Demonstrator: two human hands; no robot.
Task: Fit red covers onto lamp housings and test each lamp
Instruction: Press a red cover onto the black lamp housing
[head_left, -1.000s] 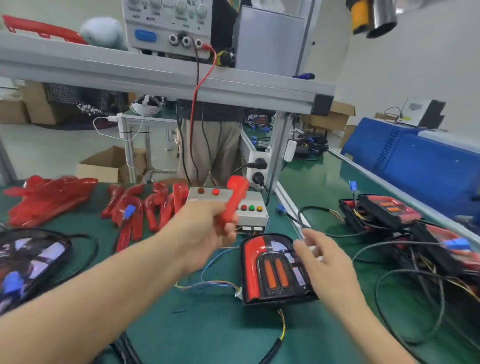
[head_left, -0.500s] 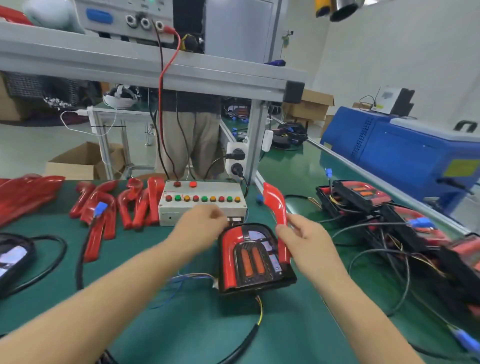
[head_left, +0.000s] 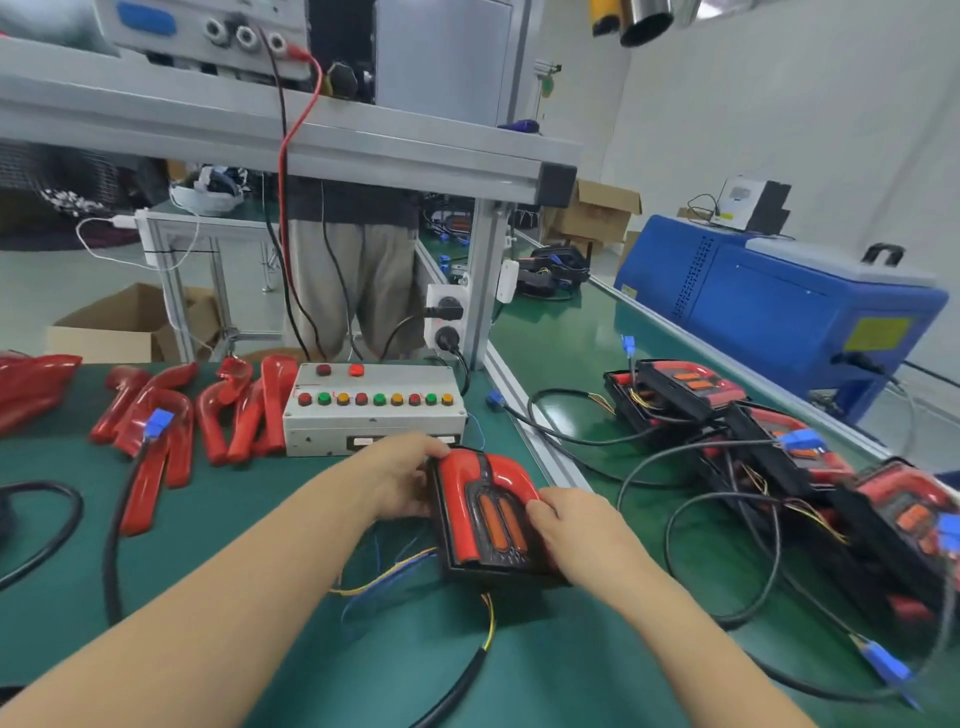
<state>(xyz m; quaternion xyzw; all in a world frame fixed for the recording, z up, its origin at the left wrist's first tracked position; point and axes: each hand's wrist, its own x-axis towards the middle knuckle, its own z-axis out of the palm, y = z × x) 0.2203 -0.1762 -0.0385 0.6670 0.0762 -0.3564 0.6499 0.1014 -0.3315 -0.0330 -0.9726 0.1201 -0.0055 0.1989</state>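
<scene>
Lamp housing lies on the green table, at 6 o'clock from the button box. At 9 o'clock our left hand grips its edge; at 3 o'clock our right hand presses the red cover with curled fingers.

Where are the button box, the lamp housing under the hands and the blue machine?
button box (head_left: 374, 410): head view, on its top panel below the button row.
lamp housing (head_left: 498, 566): head view, on its black front edge.
blue machine (head_left: 769, 312): head view, on its blue side panel.
</scene>
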